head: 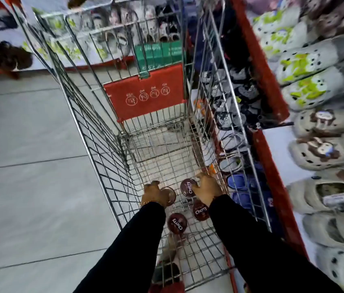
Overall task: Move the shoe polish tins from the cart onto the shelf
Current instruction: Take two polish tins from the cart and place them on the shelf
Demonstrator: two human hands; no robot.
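Four polish tins (177,222) lie on the cart (112,144) floor. The left hand (155,194) grips one tin, the right hand (207,190) another; lift both straight up, clear of the wire sides.

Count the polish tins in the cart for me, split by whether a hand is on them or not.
Tins with a hand on them: 2
Tins lying free on the cart floor: 2
Total: 4
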